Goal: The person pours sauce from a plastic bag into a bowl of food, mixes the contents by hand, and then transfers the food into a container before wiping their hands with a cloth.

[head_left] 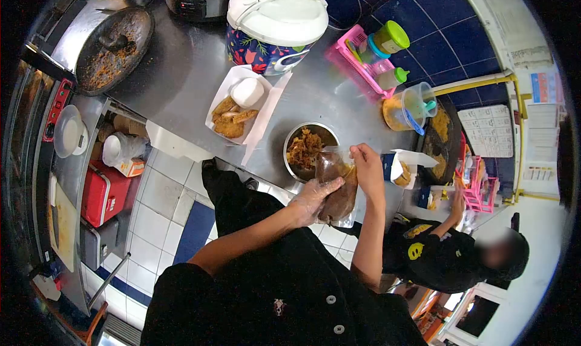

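My left hand (316,199), in a clear plastic glove, is wrapped around a transparent plastic bag (334,208) filled with something dark brown. At the bag's upper edge, the fingers of my bare right hand (367,167) are closed on the plastic. The bag is held over the near rim of a round metal bowl (288,147). Inside the bowl lies crumbly orange-brown food (307,145). Left of the bowl stands an open paper box (266,113) with a white rice mound (247,93) and golden fried pieces (230,127).
Behind the box is a flowered rice cooker (269,40). A stone mortar (115,49) sits far left on the steel counter (175,92). A pink basket (363,64), a plastic jug (408,107) and another food box (404,171) are to the right. A co-worker (442,249) stands close by.
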{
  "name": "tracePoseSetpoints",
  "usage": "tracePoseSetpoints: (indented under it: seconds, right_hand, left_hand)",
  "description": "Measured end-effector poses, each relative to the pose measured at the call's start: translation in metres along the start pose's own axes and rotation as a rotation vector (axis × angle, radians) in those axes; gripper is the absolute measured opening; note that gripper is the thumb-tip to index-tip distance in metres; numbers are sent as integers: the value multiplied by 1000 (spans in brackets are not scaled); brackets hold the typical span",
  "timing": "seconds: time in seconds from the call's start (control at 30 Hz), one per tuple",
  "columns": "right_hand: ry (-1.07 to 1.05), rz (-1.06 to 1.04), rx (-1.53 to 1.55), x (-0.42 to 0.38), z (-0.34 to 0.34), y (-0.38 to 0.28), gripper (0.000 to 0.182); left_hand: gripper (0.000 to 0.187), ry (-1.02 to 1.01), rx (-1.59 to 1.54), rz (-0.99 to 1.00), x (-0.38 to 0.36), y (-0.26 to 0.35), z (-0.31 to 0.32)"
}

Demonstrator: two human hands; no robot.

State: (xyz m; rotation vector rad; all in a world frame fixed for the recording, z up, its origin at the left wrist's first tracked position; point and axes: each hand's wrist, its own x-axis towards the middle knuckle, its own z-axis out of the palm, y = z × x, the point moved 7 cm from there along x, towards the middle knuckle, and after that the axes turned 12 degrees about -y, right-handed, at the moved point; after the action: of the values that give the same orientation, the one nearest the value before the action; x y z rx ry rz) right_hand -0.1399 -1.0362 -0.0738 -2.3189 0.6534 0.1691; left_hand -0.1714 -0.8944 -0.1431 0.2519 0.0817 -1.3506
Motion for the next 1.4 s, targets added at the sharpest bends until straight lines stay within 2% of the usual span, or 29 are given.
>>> tracePoseSetpoints:
  seconds: [0.2, 0.43, 0.5, 0.57, 0.63, 0.73, 0.9, 0.93, 1.1, 1.23, 1.33, 1.4]
  right_hand:
    - [60, -51, 65, 0, -9, -10, 30]
    - [8, 33, 54, -2, -1, 1, 30]
    - [94, -47, 77, -1, -10, -6, 29]
    - [116, -39, 76, -1, -17, -13, 28]
    - [141, -39, 69, -4, -21, -14, 28]
    - [69, 22, 28, -9, -12, -10, 28]
    - [115, -25, 85, -10, -13, -1, 29]
    - [144, -44, 92, -11, -19, -6, 29]
    - [123, 5, 63, -15, -26, -16, 29]
    - [112, 25, 41, -18, -15, -6, 29]
    - [113, 53, 29, -18, -23, -9, 28]
    - [166, -39, 67, -16, -32, -20, 27]
  left_hand:
    - [55, -26, 21, -10, 5, 6, 6]
    - [52, -9, 2, 20, 10, -4, -9]
    - [49, -15, 86, 17, 15, 2, -5]
    - [50, -43, 89, 26, 15, 6, 5]
    - [50, 12, 83, -6, 11, 8, 10]
    - [50, -18, 63, -5, 10, -4, -4]
    - [51, 25, 111, -27, 11, -3, -3]
    - [52, -31, 121, -1, 16, 1, 1]
    - [53, -56, 95, 1, 11, 1, 12]
    - [54, 26, 131, -45, 4, -4, 5]
    - [51, -19, 116, -8, 13, -1, 7]
    - [50, -30, 108, 24, 15, 3, 10]
